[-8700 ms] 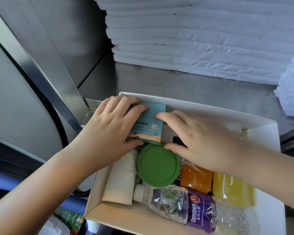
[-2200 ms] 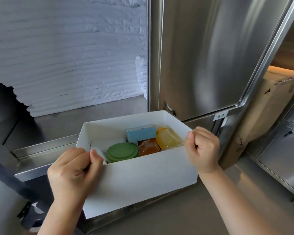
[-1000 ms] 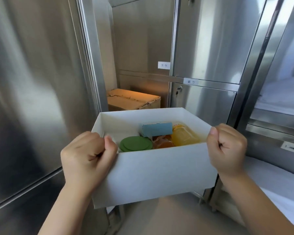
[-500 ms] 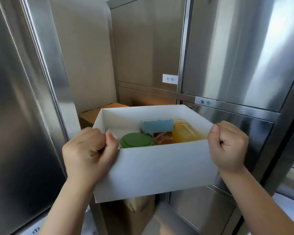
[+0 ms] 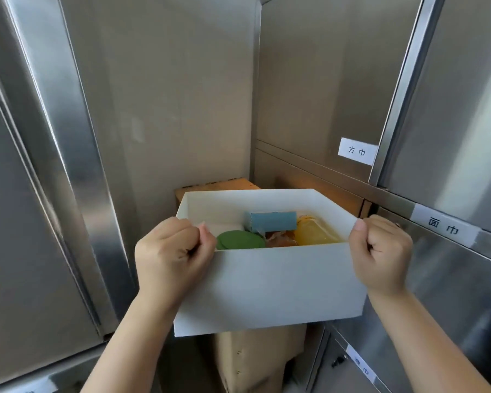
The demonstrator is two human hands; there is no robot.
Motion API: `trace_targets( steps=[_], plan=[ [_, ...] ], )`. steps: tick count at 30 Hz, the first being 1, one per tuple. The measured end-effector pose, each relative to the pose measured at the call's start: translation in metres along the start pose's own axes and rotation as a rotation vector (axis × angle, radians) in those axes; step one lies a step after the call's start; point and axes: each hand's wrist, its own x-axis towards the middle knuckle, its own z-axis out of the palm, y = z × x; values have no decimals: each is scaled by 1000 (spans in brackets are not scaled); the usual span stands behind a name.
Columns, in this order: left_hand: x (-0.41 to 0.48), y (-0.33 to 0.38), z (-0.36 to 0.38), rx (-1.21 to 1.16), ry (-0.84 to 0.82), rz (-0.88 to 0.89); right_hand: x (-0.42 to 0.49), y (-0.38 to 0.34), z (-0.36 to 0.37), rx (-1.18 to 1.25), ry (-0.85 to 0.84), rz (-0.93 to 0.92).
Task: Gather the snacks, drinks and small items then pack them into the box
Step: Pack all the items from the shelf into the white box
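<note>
I hold an open white cardboard box (image 5: 270, 285) in the air at chest height. My left hand (image 5: 170, 256) is shut on its left wall and my right hand (image 5: 380, 253) is shut on its right wall. Over the near wall I see a green round lid (image 5: 238, 241), a small blue carton (image 5: 271, 221), an orange drink pouch (image 5: 279, 241) and a yellow drink pouch (image 5: 313, 232). The box's near wall hides whatever lies lower down.
Stainless steel cabinet doors (image 5: 451, 137) stand on the right, with white paper labels (image 5: 356, 151). A steel panel (image 5: 40, 165) fills the left. A brown cardboard carton (image 5: 255, 361) stands in the corner directly behind and below the box.
I lifted the box off the steel counter and turned with it past the cabinets. In the last half second the view swung left toward the corner with the brown carton.
</note>
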Motion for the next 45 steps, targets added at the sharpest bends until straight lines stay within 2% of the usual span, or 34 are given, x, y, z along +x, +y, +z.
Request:
trace_targets(
  steps=[11,14,18,23,25,37,45],
  plan=[
    [-27,10,80,199,-28,-37,-13,101,54,130,-59,-91],
    [-30,8,98,272,-16,-46,-18,118,71,148,-64,-51],
    [-38,11,115,464,-102,2,-34,116,88,81,-21,92],
    [-71,20,140,689,-188,138,-60,101,109,51,-27,-23],
    [-80,18,150,730,-194,138,-62,108,117,42,-16,-26],
    [-64,-29,187,696,-240,32,-54,128,169,82,-31,-9],
    [-56,-49,205,708,-266,7,-47,140,196,60,-106,1]
  ],
)
